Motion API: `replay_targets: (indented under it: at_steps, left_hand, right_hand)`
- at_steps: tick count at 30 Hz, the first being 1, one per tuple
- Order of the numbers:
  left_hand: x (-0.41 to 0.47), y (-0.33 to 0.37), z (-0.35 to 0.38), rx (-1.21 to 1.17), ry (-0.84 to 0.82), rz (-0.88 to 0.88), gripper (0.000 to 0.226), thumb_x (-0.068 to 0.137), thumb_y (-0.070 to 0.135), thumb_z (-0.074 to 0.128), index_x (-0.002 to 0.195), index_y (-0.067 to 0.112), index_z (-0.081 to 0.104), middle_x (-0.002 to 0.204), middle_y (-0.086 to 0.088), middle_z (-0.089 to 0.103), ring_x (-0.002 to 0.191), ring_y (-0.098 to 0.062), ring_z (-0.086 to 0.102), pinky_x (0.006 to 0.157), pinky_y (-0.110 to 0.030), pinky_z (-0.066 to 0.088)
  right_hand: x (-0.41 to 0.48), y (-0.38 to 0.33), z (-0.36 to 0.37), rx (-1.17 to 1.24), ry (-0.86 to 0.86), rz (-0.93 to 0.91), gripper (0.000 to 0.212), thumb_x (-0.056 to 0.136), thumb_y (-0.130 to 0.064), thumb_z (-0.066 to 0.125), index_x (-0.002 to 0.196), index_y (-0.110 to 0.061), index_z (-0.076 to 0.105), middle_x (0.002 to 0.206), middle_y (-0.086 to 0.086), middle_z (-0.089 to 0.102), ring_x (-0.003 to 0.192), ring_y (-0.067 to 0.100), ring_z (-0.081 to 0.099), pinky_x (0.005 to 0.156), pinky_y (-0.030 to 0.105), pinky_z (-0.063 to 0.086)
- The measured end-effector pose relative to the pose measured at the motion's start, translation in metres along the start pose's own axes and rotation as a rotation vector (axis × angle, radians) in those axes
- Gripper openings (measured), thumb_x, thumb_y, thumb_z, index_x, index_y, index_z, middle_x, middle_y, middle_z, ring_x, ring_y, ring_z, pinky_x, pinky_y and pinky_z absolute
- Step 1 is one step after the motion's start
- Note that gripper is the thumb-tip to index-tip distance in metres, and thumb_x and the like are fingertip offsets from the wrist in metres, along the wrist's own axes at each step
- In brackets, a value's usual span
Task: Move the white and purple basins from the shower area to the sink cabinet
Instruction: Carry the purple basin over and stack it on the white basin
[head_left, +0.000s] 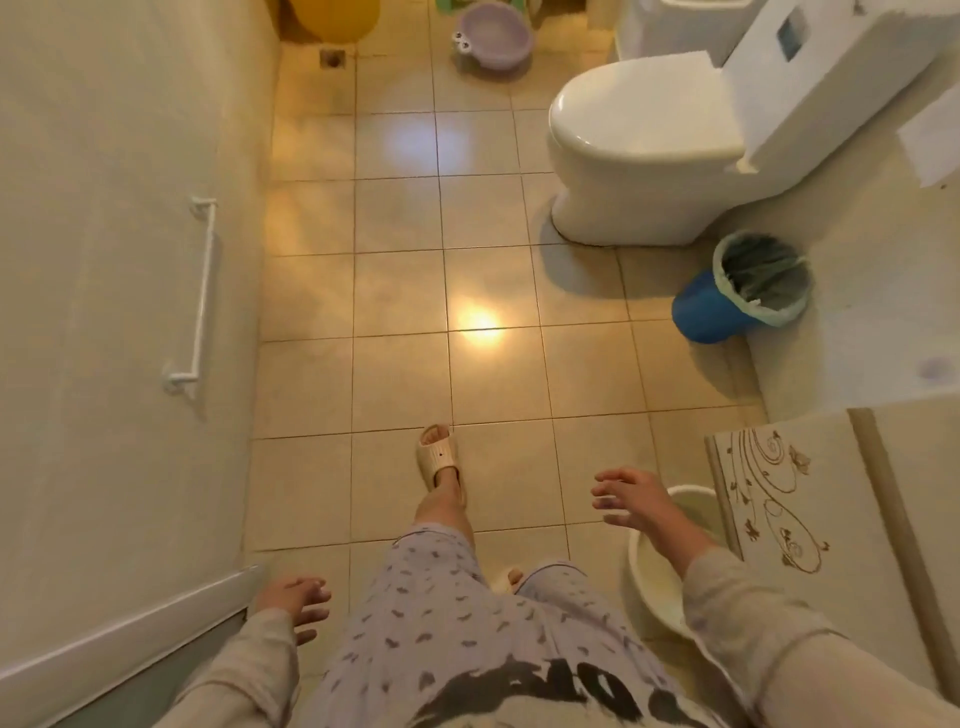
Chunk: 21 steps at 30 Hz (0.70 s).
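I read only dark, cut-off letters on the shirt. The round white plastic basin (655, 582) sits mouth-up beside the patterned sink cabinet (795, 519); the round purple plastic basin (493, 36) stands far off, mouth-up. My left hand (298, 603) and right hand (631, 499) are spread and hold nothing.

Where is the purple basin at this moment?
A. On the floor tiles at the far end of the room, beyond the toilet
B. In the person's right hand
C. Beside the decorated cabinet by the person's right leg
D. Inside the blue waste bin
A: the purple basin sits on the floor tiles at the far end, past the toilet, while both hands are empty and only the white basin stands by the cabinet.
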<state>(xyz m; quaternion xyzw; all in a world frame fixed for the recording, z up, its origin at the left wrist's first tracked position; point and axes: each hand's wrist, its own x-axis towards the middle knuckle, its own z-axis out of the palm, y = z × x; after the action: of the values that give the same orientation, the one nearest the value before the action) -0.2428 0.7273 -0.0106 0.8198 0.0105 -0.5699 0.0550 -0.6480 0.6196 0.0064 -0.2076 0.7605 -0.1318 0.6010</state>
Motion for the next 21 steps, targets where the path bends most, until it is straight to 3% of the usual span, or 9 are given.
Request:
replay_targets:
  at_steps: [4, 8, 11, 21]
  left_hand:
    - [0.010, 0.059, -0.005, -0.043, -0.020, -0.018, 0.035, 0.094, 0.015, 0.047, 0.125, 0.000, 0.053, 0.104, -0.014, 0.055, 0.067, -0.021, 0.050, 0.060, -0.028, 0.037]
    - [0.002, 0.150, -0.002, -0.046, -0.020, 0.067, 0.021, 0.092, 0.012, 0.047, 0.109, 0.005, 0.058, 0.098, -0.014, 0.058, 0.064, -0.020, 0.052, 0.063, -0.029, 0.042]
    - [-0.012, 0.223, 0.004, -0.010, -0.088, 0.166, 0.013, 0.092, 0.011, 0.047, 0.099, 0.009, 0.056, 0.082, -0.008, 0.060, 0.062, -0.017, 0.051, 0.060, -0.026, 0.040]
    - [-0.020, 0.409, 0.017, 0.005, -0.133, 0.346, 0.014, 0.091, 0.008, 0.046, 0.099, 0.009, 0.057, 0.074, -0.003, 0.060, 0.062, -0.016, 0.054, 0.056, -0.025, 0.042]
  right_hand:
    - [0.027, -0.047, 0.018, -0.033, -0.009, 0.035, 0.013, 0.091, -0.003, 0.051, 0.097, -0.008, 0.061, 0.088, 0.010, 0.063, 0.077, 0.023, 0.060, 0.065, 0.031, 0.049]
    - [0.043, -0.076, 0.029, -0.070, 0.053, 0.086, 0.018, 0.092, -0.002, 0.048, 0.105, -0.004, 0.060, 0.088, 0.012, 0.063, 0.079, 0.025, 0.060, 0.065, 0.033, 0.049]
    - [0.051, -0.092, 0.032, -0.054, 0.100, 0.111, 0.020, 0.093, -0.002, 0.046, 0.109, -0.001, 0.059, 0.088, 0.013, 0.063, 0.079, 0.026, 0.060, 0.066, 0.034, 0.050]
    - [0.093, -0.176, 0.030, -0.006, 0.132, 0.196, 0.024, 0.090, 0.000, 0.050, 0.112, 0.001, 0.060, 0.093, 0.018, 0.063, 0.081, 0.029, 0.060, 0.074, 0.039, 0.051]
